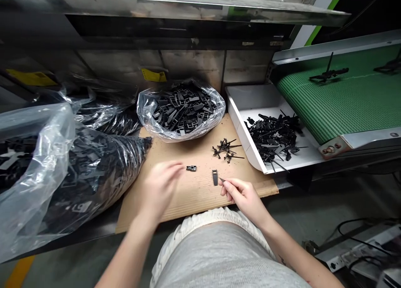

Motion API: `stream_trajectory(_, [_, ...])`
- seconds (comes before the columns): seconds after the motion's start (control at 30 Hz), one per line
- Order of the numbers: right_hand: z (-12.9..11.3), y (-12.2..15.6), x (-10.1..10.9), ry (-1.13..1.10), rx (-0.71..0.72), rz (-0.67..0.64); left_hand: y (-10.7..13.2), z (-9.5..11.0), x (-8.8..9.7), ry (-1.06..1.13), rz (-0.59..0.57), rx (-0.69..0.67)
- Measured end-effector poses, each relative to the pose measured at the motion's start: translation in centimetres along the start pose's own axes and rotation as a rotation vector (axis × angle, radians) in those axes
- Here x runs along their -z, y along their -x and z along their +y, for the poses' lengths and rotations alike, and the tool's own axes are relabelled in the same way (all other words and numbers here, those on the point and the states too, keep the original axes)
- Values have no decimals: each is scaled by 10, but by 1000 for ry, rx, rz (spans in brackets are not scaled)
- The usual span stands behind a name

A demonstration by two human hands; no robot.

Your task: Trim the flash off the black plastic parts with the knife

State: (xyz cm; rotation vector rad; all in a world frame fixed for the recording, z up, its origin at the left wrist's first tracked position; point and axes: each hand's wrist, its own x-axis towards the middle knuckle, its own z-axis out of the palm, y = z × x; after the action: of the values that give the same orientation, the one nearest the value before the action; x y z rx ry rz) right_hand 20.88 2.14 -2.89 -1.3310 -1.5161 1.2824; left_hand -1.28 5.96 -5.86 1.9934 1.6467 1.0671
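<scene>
My left hand (161,185) hovers over the cardboard sheet (194,196), blurred by motion, fingers loosely spread just left of a small black plastic piece (191,168). Nothing shows in that hand. My right hand (242,196) is closed in a pinch on a thin pointed tool (222,180), its tip next to a longer black plastic piece (214,177) lying on the cardboard. A small heap of black sprue bits (226,149) lies further back on the cardboard.
A clear bag full of black plastic parts (181,108) stands behind the cardboard, and larger bags (62,167) fill the left. A white tray (250,102) holding black sprues sits right, under a green conveyor belt (344,100) carrying more parts.
</scene>
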Motion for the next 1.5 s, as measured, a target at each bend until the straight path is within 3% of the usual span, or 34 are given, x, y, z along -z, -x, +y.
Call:
stream_trajectory(0.1, [-1, 1, -2, 54, 38, -4, -10, -18, -44, -34, -113, 75])
stream_trajectory(0.2, [1, 4, 0, 91, 83, 17, -15, -24, -62, -8, -162, 140])
stream_trajectory(0.3, [-1, 7, 2, 124, 142, 84, -10, -3, -47, 114, -186, 164])
stream_trajectory(0.43, [-19, 10, -1, 283, 357, 197, 6, 48, -9, 317, -170, 160])
stream_trajectory(0.5, [-30, 10, -3, 327, 442, 186, 13, 69, 3, 397, -159, 142])
stream_trajectory(0.6, [-42, 11, -5, 364, 514, 148, 17, 84, 11, 540, -133, 110])
stream_trajectory(1.1, [-43, 8, -6, 457, 523, 117, 13, 87, 14, 627, -128, 92])
stream_trajectory(1.3, [-38, 2, 6, 437, 494, 297, 16, 88, 16, 608, -160, 168])
stream_trajectory(1.43, [-42, 5, 6, 135, 363, 99, 14, 89, 16, 596, -139, 142])
stream_trajectory(1.5, [-44, 4, 3, 94, 309, 60, 13, 89, 16, 579, -143, 107])
